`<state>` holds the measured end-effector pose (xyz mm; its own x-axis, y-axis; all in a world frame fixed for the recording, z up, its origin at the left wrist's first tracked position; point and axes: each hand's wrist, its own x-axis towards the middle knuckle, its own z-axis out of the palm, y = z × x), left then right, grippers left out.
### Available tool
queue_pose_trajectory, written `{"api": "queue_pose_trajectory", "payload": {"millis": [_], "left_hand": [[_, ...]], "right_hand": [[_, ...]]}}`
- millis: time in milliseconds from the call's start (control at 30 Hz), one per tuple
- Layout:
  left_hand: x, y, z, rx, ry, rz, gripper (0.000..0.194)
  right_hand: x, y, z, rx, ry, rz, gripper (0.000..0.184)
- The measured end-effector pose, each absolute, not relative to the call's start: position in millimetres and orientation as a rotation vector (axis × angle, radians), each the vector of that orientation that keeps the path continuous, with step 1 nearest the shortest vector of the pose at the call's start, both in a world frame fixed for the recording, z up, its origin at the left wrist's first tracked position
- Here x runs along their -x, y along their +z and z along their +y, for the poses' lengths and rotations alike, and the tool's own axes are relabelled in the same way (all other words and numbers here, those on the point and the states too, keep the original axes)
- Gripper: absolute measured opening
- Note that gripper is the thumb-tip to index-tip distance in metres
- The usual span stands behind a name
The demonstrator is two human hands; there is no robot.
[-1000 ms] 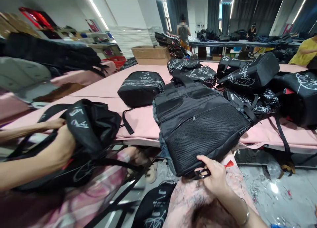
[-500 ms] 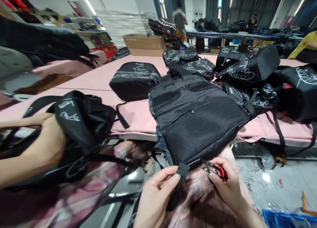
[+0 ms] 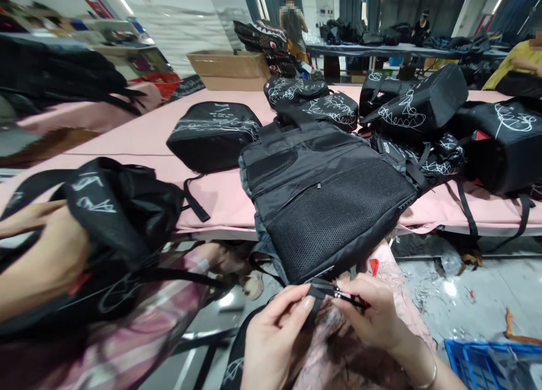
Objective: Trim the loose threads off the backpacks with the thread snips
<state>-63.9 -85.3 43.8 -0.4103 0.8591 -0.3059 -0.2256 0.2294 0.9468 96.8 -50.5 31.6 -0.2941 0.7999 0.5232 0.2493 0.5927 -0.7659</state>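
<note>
A black backpack (image 3: 334,209) lies back side up, with its mesh panel facing me, its near edge hanging over the table edge. My left hand (image 3: 275,328) pinches the folded end of a black webbing strap (image 3: 317,295) just below the bag. In my right hand (image 3: 376,311) are small thread snips (image 3: 348,297), black with some red, and their tip meets the strap by my left fingertips. Fingers hide most of the snips' handle.
At left, a co-worker's hand (image 3: 63,243) reaches into another black backpack (image 3: 127,204). Several scribble-patterned bags (image 3: 423,108) crowd the right of the pink table (image 3: 139,133). A cardboard box (image 3: 228,71) stands behind. A blue crate (image 3: 470,367) sits low at right.
My right hand has moved left, bringing the snips from apart to the strap end in my left hand. The view has shifted slightly right.
</note>
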Motion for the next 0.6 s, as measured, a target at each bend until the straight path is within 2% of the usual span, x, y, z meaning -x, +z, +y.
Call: {"api": "queue_pose_trajectory", "payload": {"millis": [133,333,600], "left_hand": [[61,50,-82,-0.416,1.381,1.394,0.032],[57,59,-78,-0.267,1.426,1.354,0.037],[56,60,-80,-0.284,1.405,1.347,0.038]], "right_hand": [[-103,30,-53,0.902,0.775,-1.742,0.006],[-108,25,-51,0.926,0.868,-1.766,0.019],[-105,21,-54,0.871,0.816,-1.746,0.006]]}}
